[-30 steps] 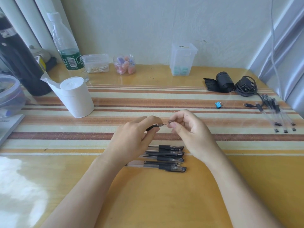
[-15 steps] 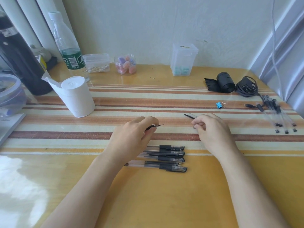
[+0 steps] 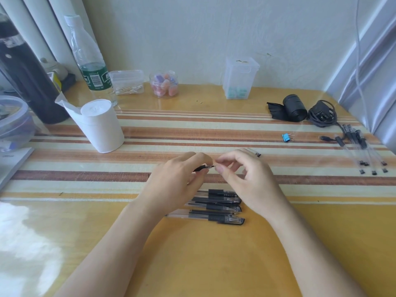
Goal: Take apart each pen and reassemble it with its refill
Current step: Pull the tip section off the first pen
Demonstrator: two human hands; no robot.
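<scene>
My left hand (image 3: 173, 181) grips a black-gripped pen (image 3: 202, 167) just above the striped mat, its uncapped tip pointing right. My right hand (image 3: 248, 181) meets it there, thumb and forefinger pinched on the pen's tip. The pen's clear cap (image 3: 255, 153) lies on the mat just behind my right hand. Several capped pens (image 3: 220, 207) lie side by side in a row under and in front of my hands, caps to the right.
Another group of pens (image 3: 364, 151) lies at the right edge beside a black cable (image 3: 321, 114) and a black roll (image 3: 292, 108). A blue binder clip (image 3: 286, 138), a tissue roll (image 3: 100, 125), a water bottle (image 3: 90, 65) and small plastic boxes stand further back.
My right hand pulled the cap off, carried it right and laid it on the mat, then came back to the pen's tip. My left hand stayed in place with the pen.
</scene>
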